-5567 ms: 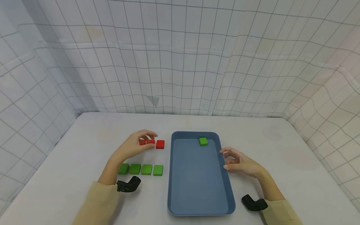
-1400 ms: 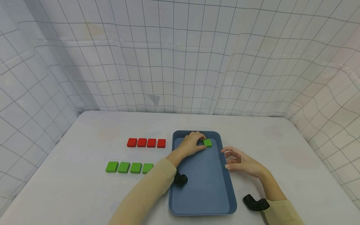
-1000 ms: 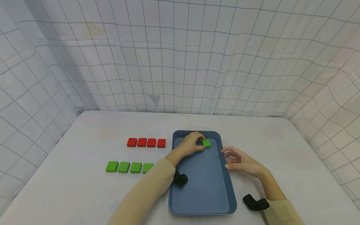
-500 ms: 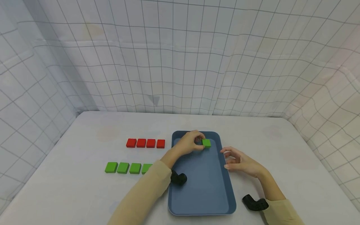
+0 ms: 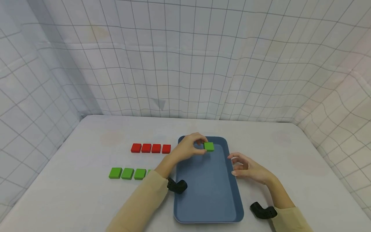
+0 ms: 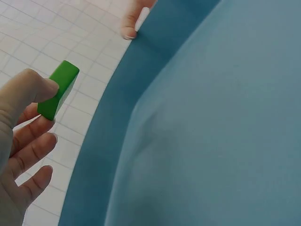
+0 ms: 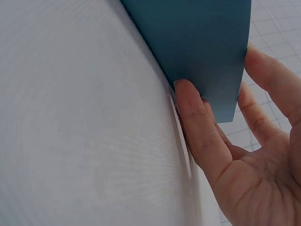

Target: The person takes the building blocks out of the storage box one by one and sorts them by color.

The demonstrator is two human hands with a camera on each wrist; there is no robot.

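Observation:
My left hand (image 5: 186, 149) pinches a flat green square block (image 5: 209, 147) between thumb and fingertips over the far end of the blue tray (image 5: 208, 193). In the left wrist view the thumb presses one face of the green block (image 6: 59, 89), and the other fingers spread below it. A shadow falls on the tray floor under this hand. My right hand (image 5: 249, 169) rests beside the tray's right wall, fingers loosely bent. In the right wrist view its fingertips (image 7: 188, 89) touch the tray's outer wall (image 7: 202, 47).
Left of the tray, a row of red blocks (image 5: 146, 148) lies on the white table (image 5: 72, 193). Nearer is a row of green blocks (image 5: 127, 173), its right end hidden by my left sleeve (image 5: 142, 203). A white gridded curtain (image 5: 185, 64) stands behind the table.
My left hand has come from over the red blocks to the tray, taken hold of the green block lying there, and lifted it slightly leftward. The right hand has stayed put.

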